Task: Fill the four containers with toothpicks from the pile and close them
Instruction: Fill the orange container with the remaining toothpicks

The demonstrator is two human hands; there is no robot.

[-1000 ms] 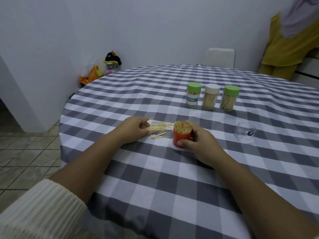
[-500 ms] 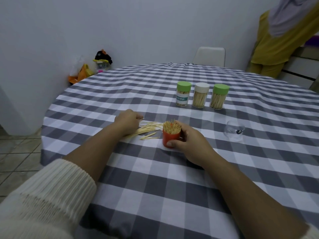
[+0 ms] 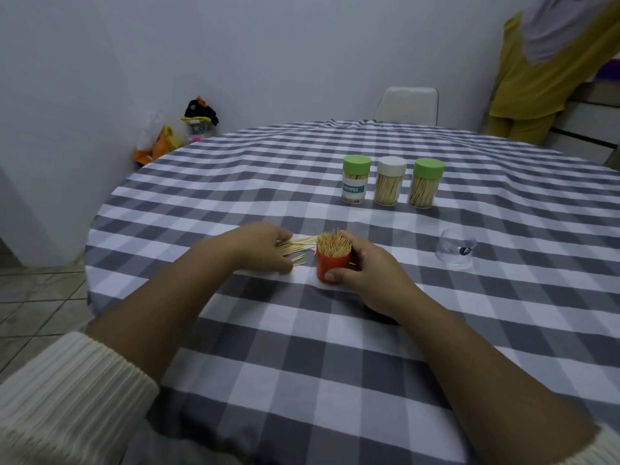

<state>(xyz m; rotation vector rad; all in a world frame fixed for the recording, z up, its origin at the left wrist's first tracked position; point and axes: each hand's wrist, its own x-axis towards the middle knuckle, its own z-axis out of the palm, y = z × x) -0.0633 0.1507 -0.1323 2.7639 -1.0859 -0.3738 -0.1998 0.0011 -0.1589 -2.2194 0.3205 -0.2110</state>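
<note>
So from where I'm sitting we're most of the way there; three jars are lined up at the far side of the checked table (image 3: 335, 364), all capped and showing toothpicks through the clear walls: a green-lidded jar (image 3: 355, 179) on the left, a white-lidded jar (image 3: 391, 180) in the middle, another green-topped jar (image 3: 426, 182) on the right; I'd call those three done

The fourth is the orange container (image 3: 332, 263), upright near the middle of the table, packed to the brim with toothpicks standing above its rim; my right hand (image 3: 372, 273) is wrapped around it, thumb on the front and fingers curled behind; it has no cover on yet

Just to its left is what's left of the pile of toothpicks (image 3: 300, 245), a thin scatter flat on the cloth; my left hand (image 3: 258, 248) rests on that scatter with fingers bent down over it; whether it's actually pinching any I can't tell, the fingertips are hidden

Off to the right, well apart, sits a clear cap (image 3: 456, 251), which I'd guess belongs on the orange one; so remaining: last few sticks in, cover on

Writing: only the left jar has a label, a teal band reading "TOOTHPICK" with the first letter cut off by the curve; no other text is legible
</note>
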